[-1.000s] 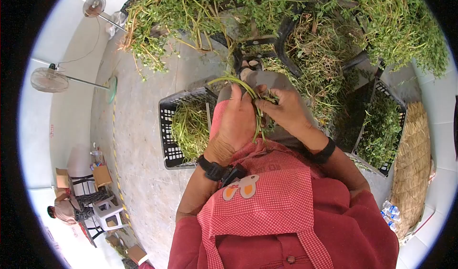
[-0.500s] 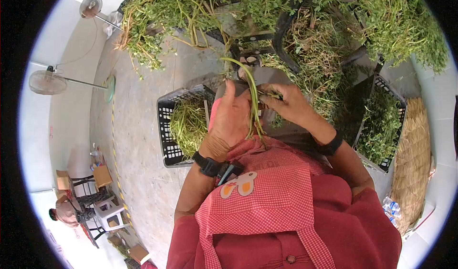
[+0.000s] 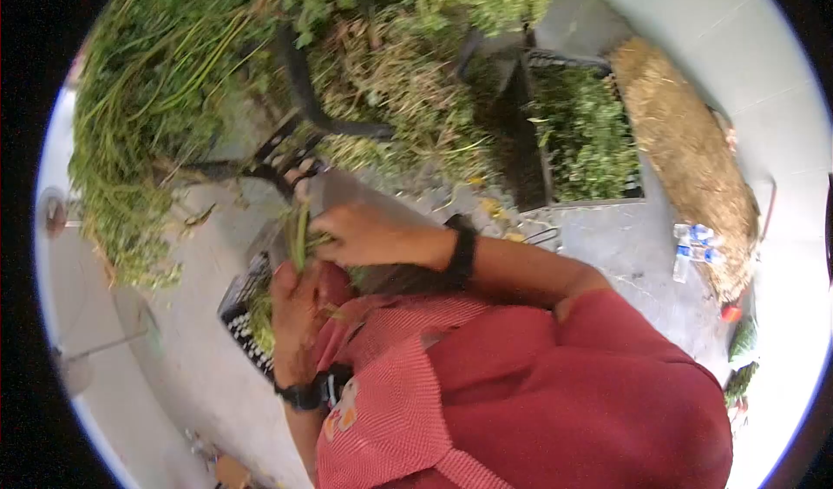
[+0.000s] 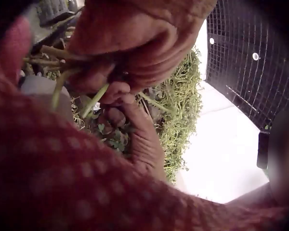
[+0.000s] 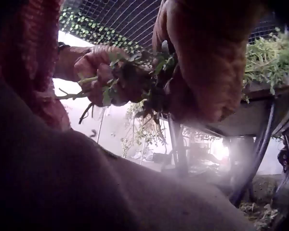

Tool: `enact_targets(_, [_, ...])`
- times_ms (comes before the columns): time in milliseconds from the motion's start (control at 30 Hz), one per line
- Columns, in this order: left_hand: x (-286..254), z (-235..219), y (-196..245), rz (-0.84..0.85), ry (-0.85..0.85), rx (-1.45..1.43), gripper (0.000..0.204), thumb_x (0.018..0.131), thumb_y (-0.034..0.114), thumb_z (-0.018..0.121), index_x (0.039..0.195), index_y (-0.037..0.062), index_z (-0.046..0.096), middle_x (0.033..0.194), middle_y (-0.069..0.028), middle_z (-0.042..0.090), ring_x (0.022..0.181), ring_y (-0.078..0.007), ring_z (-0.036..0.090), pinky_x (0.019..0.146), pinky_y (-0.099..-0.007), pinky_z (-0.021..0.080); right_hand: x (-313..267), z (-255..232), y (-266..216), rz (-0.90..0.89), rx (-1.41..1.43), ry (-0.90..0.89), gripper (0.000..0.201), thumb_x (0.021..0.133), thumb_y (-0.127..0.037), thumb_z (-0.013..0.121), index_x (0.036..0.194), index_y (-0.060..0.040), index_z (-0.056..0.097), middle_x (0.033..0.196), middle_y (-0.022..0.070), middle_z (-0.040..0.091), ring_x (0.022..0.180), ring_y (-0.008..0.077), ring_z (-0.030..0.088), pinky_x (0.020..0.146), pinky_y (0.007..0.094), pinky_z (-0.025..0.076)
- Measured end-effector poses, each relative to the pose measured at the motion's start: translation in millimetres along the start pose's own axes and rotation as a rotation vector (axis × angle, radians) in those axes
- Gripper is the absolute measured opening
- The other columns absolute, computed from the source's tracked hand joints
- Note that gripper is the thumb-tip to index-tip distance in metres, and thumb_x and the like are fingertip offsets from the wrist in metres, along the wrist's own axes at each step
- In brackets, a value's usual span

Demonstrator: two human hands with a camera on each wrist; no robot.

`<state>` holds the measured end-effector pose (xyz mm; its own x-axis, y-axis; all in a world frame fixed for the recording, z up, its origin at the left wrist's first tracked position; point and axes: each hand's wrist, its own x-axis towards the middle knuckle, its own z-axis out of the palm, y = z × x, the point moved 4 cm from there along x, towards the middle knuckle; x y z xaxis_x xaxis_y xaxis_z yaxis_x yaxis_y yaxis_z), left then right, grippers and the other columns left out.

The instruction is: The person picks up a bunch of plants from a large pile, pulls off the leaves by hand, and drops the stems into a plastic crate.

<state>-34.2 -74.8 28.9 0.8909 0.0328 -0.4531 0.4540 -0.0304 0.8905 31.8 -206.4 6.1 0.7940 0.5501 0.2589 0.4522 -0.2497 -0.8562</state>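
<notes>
From the head view we see the left hand [image 3: 297,302] curled around a bunch of green stems [image 3: 299,229], holding them upright just above the lap. The right hand [image 3: 356,229] sits right beside the stems, fingers bent onto their upper part, touching the left hand. Below the stems, to their left, a black crate [image 3: 239,320] shows, with greens in it. Well beyond the stems to the right stands a second crate [image 3: 542,168], also filled with greens, and a straw bundle [image 3: 694,159] lies past that. A big pile of greens [image 3: 165,81] rises above the stems.

In the left wrist view we see the left hand [image 4: 135,43] closed tight on the stems [image 4: 94,98], which poke out below the fist. The right hand's fingers [image 4: 144,139] reach up to the stems from beneath.

On the right wrist view we see the right hand [image 5: 207,72] pinching the leafy end of the stems [image 5: 135,79], with the left hand [image 5: 98,67] gripping them just beside it. Mesh [image 5: 120,19] fills the frame above the stems.
</notes>
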Motion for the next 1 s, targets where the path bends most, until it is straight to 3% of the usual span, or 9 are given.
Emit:
enact_targets(33, [-1.7,-1.6,0.4,-0.015,0.11,-0.105,0.014,0.093,0.017,0.05,0.094,0.0044,0.057,0.06,0.003,0.049,0.048,-0.0041,0.04,0.04,-0.0183,0.029,3.9,6.2,-0.4,-0.019,0.018,-0.03,0.029,0.073,-0.022,0.061,0.094,-0.0026,0.063,0.079,0.0223,0.059,0.074,0.0375,0.059,0.064,0.0416,0.048])
enact_targets(167, [11.3,-12.4,4.2,-0.036,-0.136,0.212,0.016,0.092,0.017,0.052,0.098,0.0044,0.061,0.059,0.0049,0.046,0.051,-0.004,0.038,0.043,-0.0188,0.028,7.8,2.6,19.5,-0.083,-0.016,-0.007,0.03,0.073,-0.027,0.064,0.09,-0.0015,0.064,0.08,0.0196,0.061,0.074,0.0333,0.06,0.066,0.0395,0.048])
enact_targets(433, [16.1,-67.2,1.9,0.003,0.02,0.107,0.018,0.091,0.02,0.053,0.093,0.0036,0.062,0.058,0.0058,0.046,0.047,-0.0036,0.036,0.043,-0.0182,0.027,-0.1,-28.0,42.9,0.276,0.14,-0.069,0.038,0.081,-0.031,0.064,0.088,0.0057,0.062,0.062,0.0088,0.054,0.057,0.0117,0.049,0.052,0.03,0.041])
enact_targets(500, [7.6,-64.4,-1.8,-0.073,0.005,0.402,0.019,0.089,0.021,0.056,0.087,0.0038,0.063,0.059,0.0053,0.047,0.049,-0.0036,0.039,0.045,-0.0181,0.029,-10.1,-29.7,61.4,0.389,0.181,-0.151,0.036,0.082,-0.031,0.063,0.089,0.0041,0.063,0.065,0.0033,0.051,0.061,0.0082,0.046,0.052,0.0268,0.039])
enact_targets(567, [4.4,-68.9,-5.6,-0.043,0.016,0.446,0.019,0.089,0.022,0.057,0.085,0.0039,0.063,0.059,0.005,0.047,0.049,-0.0038,0.04,0.044,-0.0183,0.029,-22.7,-41.6,91.0,0.505,0.135,0.029,0.033,0.083,-0.03,0.062,0.091,0.0015,0.063,0.064,-0.0007,0.051,0.06,0.007,0.045,0.051,0.0247,0.037])
enact_targets(700, [4.8,-79.1,-12.3,0.057,0.084,0.416,0.02,0.089,0.022,0.057,0.082,0.0042,0.061,0.059,0.0051,0.046,0.049,-0.0044,0.039,0.044,-0.0195,0.029,-67.9,-106.4,143.6,0.598,0.061,0.101,0.03,0.082,-0.03,0.061,0.091,-0.0011,0.064,0.065,-0.0019,0.049,0.058,0.0075,0.043,0.051,0.0245,0.037])
enact_targets(767, [7.4,-83.8,-12.9,0.04,0.12,0.339,0.019,0.089,0.022,0.057,0.082,0.0043,0.061,0.058,0.0052,0.046,0.049,-0.0043,0.038,0.043,-0.0198,0.028,-97.8,-153.9,190.2,0.839,-0.372,0.181,0.039,0.082,-0.031,0.061,0.101,0.003,0.061,0.086,0.0147,0.064,0.073,0.0176,0.06,0.061,0.0331,0.047])
enact_targets(833, [8.1,-85.7,-19.0,0.008,0.144,0.267,0.019,0.089,0.021,0.057,0.081,0.0045,0.061,0.058,0.0053,0.045,0.049,-0.0042,0.038,0.043,-0.0201,0.028,-139.4,-210.2,236.1,0.744,-0.987,0.111,0.038,0.084,-0.032,0.06,0.105,-0.0003,0.061,0.105,0.0144,0.062,0.091,0.0195,0.061,0.073,0.0356,0.049])
enact_targets(1000, [12.9,-83.5,-27.9,-0.018,0.154,0.151,0.018,0.088,0.023,0.059,0.082,0.006,0.062,0.058,0.0053,0.046,0.048,-0.0036,0.036,0.043,-0.0198,0.027,-200.3,-284.5,295.5,1.042,-0.844,0.27,0.06,0.075,-0.045,0.067,0.115,-0.0016,0.054,0.104,0.0174,0.059,0.096,0.0282,0.057,0.072,0.0398,0.047])
